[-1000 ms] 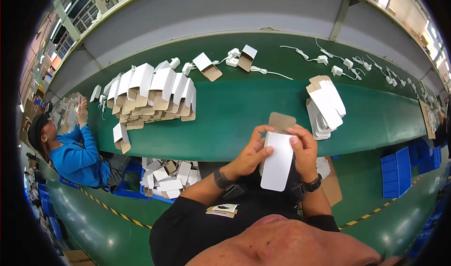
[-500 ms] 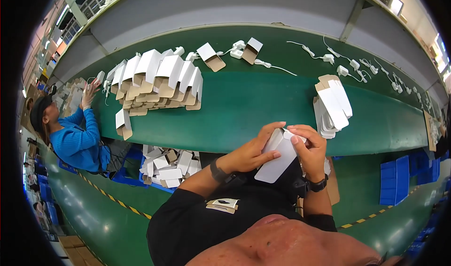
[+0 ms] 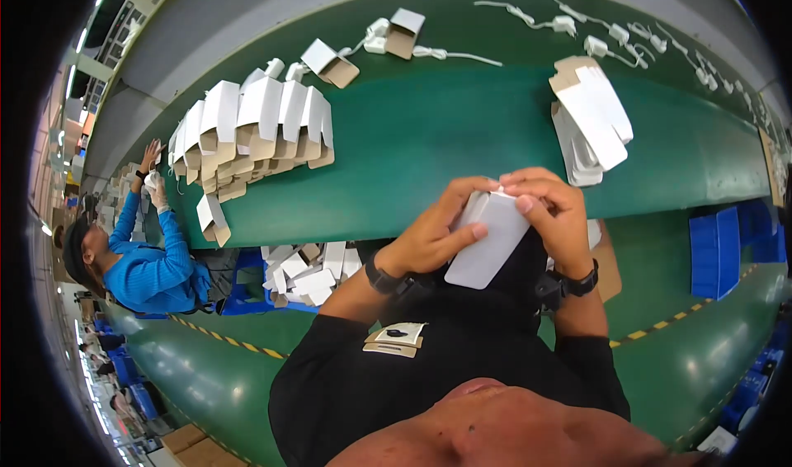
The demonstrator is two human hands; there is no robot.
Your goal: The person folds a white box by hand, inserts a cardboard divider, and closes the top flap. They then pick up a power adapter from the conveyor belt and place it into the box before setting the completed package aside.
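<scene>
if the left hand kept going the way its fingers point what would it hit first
Probably the right hand: the left hand points right across the white box toward it. Depth is unclear.

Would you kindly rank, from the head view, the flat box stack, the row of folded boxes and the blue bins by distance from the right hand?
From the right hand:
1. Flat box stack, just above on the belt.
2. Blue bins, far right.
3. Row of folded boxes, far left.

Bare green table [image 3: 445, 137] lies open between folded boxes [image 3: 252, 133] and flat stack [image 3: 590, 120].
</scene>
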